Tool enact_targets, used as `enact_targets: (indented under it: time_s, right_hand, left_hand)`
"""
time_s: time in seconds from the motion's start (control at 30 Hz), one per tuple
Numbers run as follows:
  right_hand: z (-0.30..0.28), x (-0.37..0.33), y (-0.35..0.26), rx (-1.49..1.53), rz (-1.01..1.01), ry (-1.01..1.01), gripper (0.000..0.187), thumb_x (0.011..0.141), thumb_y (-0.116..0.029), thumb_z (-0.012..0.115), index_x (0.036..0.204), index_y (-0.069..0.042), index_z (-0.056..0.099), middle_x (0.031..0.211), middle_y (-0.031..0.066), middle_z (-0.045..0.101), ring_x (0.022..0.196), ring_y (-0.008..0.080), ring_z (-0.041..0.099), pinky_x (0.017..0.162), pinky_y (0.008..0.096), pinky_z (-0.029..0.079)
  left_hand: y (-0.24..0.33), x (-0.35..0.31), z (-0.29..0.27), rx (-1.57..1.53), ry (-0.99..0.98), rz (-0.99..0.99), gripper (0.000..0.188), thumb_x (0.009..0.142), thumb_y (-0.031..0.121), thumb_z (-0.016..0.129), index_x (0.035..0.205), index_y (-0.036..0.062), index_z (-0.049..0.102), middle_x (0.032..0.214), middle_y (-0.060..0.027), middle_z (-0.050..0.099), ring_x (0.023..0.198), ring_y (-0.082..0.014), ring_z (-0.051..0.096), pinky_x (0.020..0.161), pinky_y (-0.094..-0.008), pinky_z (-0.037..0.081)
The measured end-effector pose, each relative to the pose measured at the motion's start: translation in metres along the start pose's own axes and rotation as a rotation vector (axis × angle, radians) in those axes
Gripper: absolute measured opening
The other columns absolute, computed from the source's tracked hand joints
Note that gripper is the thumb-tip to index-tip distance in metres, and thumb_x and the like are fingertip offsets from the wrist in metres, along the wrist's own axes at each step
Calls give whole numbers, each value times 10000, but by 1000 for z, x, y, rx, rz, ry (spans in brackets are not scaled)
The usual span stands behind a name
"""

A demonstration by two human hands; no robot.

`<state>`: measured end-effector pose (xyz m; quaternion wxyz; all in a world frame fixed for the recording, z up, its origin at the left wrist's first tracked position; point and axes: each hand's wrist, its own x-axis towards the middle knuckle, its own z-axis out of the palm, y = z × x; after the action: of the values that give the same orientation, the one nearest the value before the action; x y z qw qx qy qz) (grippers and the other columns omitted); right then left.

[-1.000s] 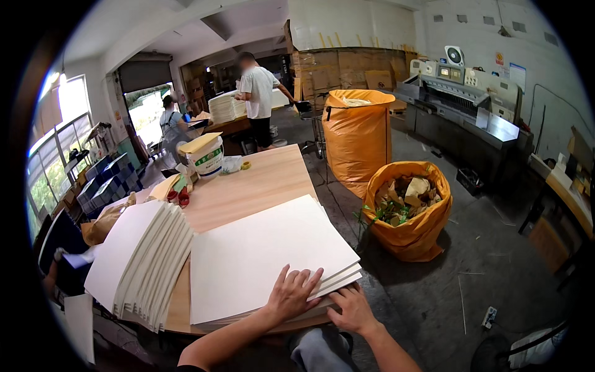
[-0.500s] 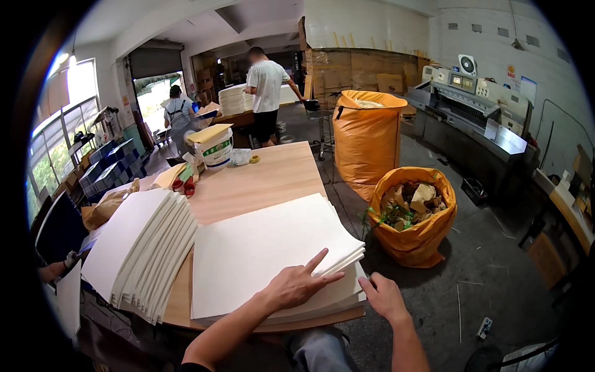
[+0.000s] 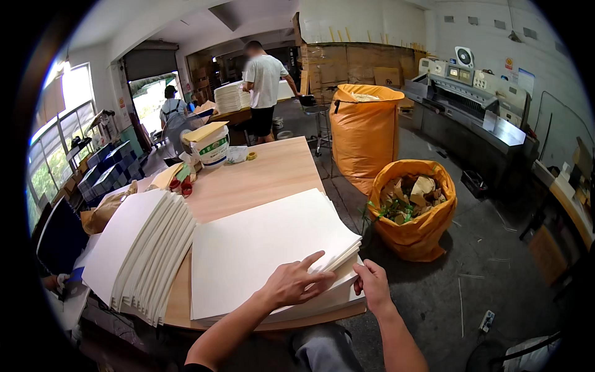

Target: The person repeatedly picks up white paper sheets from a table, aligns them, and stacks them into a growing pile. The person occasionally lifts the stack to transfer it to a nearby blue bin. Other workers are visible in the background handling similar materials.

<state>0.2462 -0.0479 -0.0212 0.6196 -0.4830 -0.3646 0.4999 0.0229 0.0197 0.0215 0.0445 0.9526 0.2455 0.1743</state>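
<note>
A wide stack of large white paper sheets (image 3: pixel 260 242) lies on the near end of the wooden table. Its top few sheets are curled up at the right edge. My left hand (image 3: pixel 292 283) rests on the near right part of the stack with its fingers spread, beside the raised sheets. At the right edge my right hand (image 3: pixel 374 286) is closed in a pinch on the edge of the lower sheets; how many it grips is hidden. To the left leans a fanned pile of white sheets (image 3: pixel 133 248), its layers staggered.
The wooden table (image 3: pixel 266 180) carries a white bucket (image 3: pixel 212 147), a tape roll (image 3: pixel 251 155) and red containers (image 3: pixel 181 187). Two orange sacks (image 3: pixel 367 139) stand right, the nearer sack (image 3: pixel 443 230) holding paper scraps. Two people work beyond. A large machine (image 3: pixel 471 102) stands far right.
My right hand has moved slightly up and left at the paper's edge, and the sheets there are raised more. My left hand stays in nearly the same spot.
</note>
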Motion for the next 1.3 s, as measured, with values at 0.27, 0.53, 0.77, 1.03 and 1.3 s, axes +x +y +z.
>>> enact_targets:
  time_s: [0.27,0.53,0.77,1.03,1.3]
  right_hand:
    - [-1,0,-5,143,61,-44,328,970,-236,629,701,-91,510,576,1,514,498,92,510,469,253,405]
    - [-11,-3,-6,86,-2,-105,352,985,-297,608,711,-115,484,595,-35,456,511,67,445,464,242,352]
    - [-11,-3,27,-487,-416,162,356,954,-269,602,702,-55,469,581,18,454,526,125,479,487,325,373]
    - [-17,2,13,269,36,-112,344,997,-237,581,689,-93,532,588,12,514,557,146,572,528,304,469]
    - [-19,2,9,123,10,-99,369,1004,-270,574,693,-81,519,588,12,504,554,129,565,514,276,448]
  left_hand:
    - [5,1,-4,26,-1,2,487,827,597,696,1263,403,603,1434,-187,486,891,-358,696,764,-427,582]
    - [-5,4,-4,29,-60,58,470,870,531,674,1320,445,570,1451,-178,477,888,-354,698,754,-418,584]
    - [16,12,-11,38,-166,-124,535,909,248,620,1390,446,495,1528,-219,380,902,-352,694,736,-416,583]
    - [8,-2,0,90,-4,56,368,894,427,661,1251,356,608,1466,-218,450,828,-347,699,714,-411,576]
    - [6,0,-3,-4,-9,23,459,816,523,737,1236,385,613,1392,-162,526,891,-333,695,772,-411,568]
